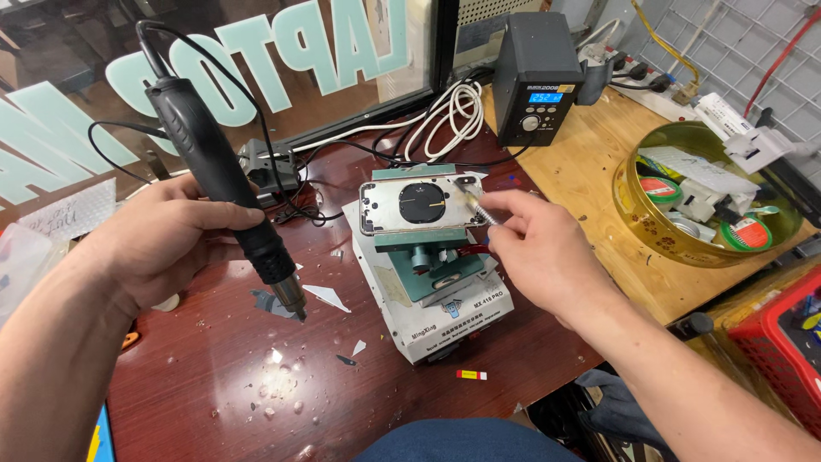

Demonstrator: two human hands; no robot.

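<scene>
Left hand [162, 244] is wrapped tight around the hot-air gun [221, 175]; right hand [534, 244] pinches tweezers [475, 205] at the clamped phone housing [421, 205], thin, rigid and probably scratch-prone, best gripped by its edges

There are two bare hands, one black hot-air handle with a metal nozzle [224, 180], one silver phone back frame [419, 204], one white and teal clamping fixture [432, 287], one black box-shaped control station [536, 77], one round yellow glass bowl [637, 218] and one red plastic basket [782, 329].
</scene>
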